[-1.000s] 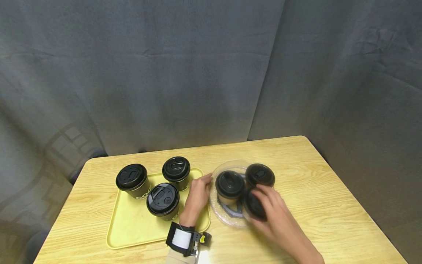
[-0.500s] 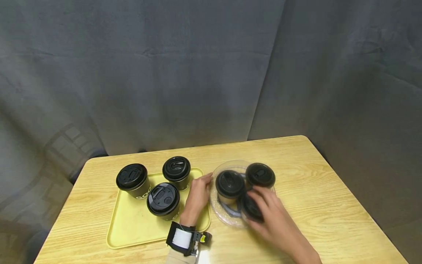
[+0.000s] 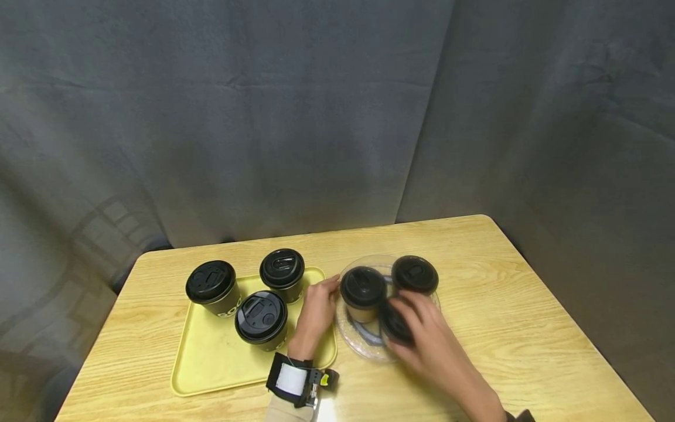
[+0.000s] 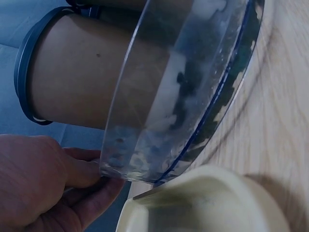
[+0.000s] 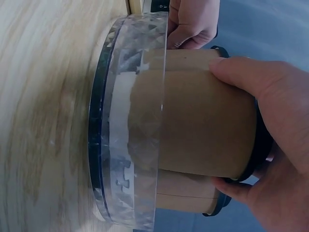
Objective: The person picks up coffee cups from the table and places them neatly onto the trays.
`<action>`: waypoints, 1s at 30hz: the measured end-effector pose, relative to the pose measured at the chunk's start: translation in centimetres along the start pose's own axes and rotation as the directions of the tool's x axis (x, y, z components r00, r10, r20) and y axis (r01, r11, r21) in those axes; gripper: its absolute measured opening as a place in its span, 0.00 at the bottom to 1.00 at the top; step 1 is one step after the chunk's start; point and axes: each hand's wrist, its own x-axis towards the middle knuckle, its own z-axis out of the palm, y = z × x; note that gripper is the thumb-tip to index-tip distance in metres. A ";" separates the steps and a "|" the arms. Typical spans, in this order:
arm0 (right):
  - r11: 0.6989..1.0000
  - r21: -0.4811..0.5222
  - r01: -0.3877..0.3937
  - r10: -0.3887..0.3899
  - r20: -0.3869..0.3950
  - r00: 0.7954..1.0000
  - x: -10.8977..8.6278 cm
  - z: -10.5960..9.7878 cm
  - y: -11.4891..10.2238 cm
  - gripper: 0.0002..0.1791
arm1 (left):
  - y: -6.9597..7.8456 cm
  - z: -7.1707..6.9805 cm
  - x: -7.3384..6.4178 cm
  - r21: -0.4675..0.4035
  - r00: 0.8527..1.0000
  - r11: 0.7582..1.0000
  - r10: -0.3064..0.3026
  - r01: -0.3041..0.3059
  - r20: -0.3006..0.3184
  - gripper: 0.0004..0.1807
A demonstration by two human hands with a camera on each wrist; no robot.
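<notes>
My right hand [image 3: 435, 346] grips a brown paper cup with a black lid [image 3: 394, 325], its thumb and fingers around the upper part. In the right wrist view that paper cup [image 5: 203, 125] stands inside the clear round tray [image 5: 161, 63]. Two more lidded cups share the tray: one at left [image 3: 362, 287], one at the back right [image 3: 415, 274]. At the tray's left side, my left hand [image 3: 316, 310] pinches the rim; the left wrist view shows the fingers [image 4: 84, 171] at the clear wall [image 4: 120, 145]. The held cup's far side is hidden by the right hand.
Left of the round tray lies a yellow rectangular tray [image 3: 211, 369]. On it stand three dark lidded cups: one at left [image 3: 212, 287], one at front [image 3: 261, 319], one at back [image 3: 283, 272]. Grey curtains [image 3: 295, 146] hang behind the wooden table [image 3: 527, 328].
My right hand has moved slightly left with its cup. The left cup in the round tray has shifted a little left and back. My left hand stays at the rim.
</notes>
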 end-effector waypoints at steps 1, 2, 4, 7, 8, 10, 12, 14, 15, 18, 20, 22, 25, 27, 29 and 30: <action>1.000 0.002 -0.001 0.001 0.002 1.000 0.0 0.0 0.0 0.40 | 0.0 0.0 0.0 0.007 1.000 1.000 0.005 -0.005 -0.001 0.11; 1.000 0.001 0.001 -0.001 -0.002 1.000 0.0 0.1 0.0 0.40 | 0.0 0.0 0.0 0.009 1.000 1.000 0.004 -0.004 -0.001 0.11; 1.000 0.000 0.002 -0.002 -0.006 1.000 0.1 0.1 0.0 0.40 | 0.1 0.0 0.0 0.006 1.000 1.000 -0.004 0.004 0.002 0.11; 1.000 -0.002 0.004 -0.004 -0.009 1.000 0.0 0.0 0.0 0.40 | 0.2 0.0 0.0 0.005 1.000 1.000 -0.016 0.016 0.009 0.11; 1.000 -0.004 0.005 -0.005 -0.009 1.000 0.0 0.0 0.0 0.40 | 0.2 0.0 0.0 0.000 1.000 1.000 -0.023 0.023 0.012 0.11; 1.000 -0.006 0.008 -0.008 -0.012 1.000 -0.1 0.0 0.0 0.40 | 0.2 0.0 0.0 0.002 1.000 1.000 -0.027 0.027 0.015 0.11; 1.000 -0.008 0.009 -0.009 -0.015 1.000 -0.1 -0.1 -0.1 0.40 | 0.2 0.0 0.0 0.000 0.999 1.000 -0.031 0.031 0.016 0.11; 1.000 -0.012 0.009 -0.010 -0.018 1.000 -0.1 -0.2 -0.2 0.41 | 0.2 0.0 -0.1 -0.001 0.999 0.999 -0.034 0.034 0.017 0.12; 1.000 -0.012 0.010 -0.010 -0.021 1.000 -0.1 -0.2 -0.2 0.41 | 0.2 0.0 -0.1 0.000 0.999 0.999 -0.034 0.034 0.017 0.12; 1.000 -0.017 0.011 -0.011 -0.027 1.000 -0.2 -0.2 -0.2 0.41 | 0.1 0.0 -0.2 -0.001 0.999 0.999 -0.044 0.044 0.020 0.12; 1.000 -0.022 0.014 -0.015 -0.032 0.999 -0.2 -0.1 -0.2 0.41 | 0.1 -0.1 -0.3 0.002 0.998 0.999 -0.051 0.051 0.021 0.11; 1.000 -0.026 0.016 -0.017 -0.035 0.999 -0.3 -0.1 -0.2 0.41 | 0.2 -0.2 -0.3 -0.002 0.998 0.998 -0.058 0.058 0.020 0.11; 0.999 -0.031 0.012 -0.013 -0.031 0.999 -0.4 -0.1 -0.2 0.41 | 0.4 -0.5 -0.4 -0.010 0.998 0.998 -0.059 0.060 0.011 0.11; 0.999 -0.034 0.009 -0.010 -0.028 1.000 -0.5 -0.2 -0.2 0.41 | 0.7 -0.9 -0.5 -0.020 0.998 0.998 -0.057 0.057 -0.007 0.13; 0.999 -0.038 0.007 -0.008 -0.024 1.000 -0.6 -0.2 -0.2 0.40 | 1.1 -1.3 -0.6 -0.028 0.998 0.998 -0.055 0.054 -0.027 0.14; 0.999 -0.040 0.007 -0.008 -0.024 1.000 -0.6 -0.2 -0.2 0.41 | 1.4 -1.6 -0.6 -0.032 0.998 0.998 -0.056 0.054 -0.038 0.15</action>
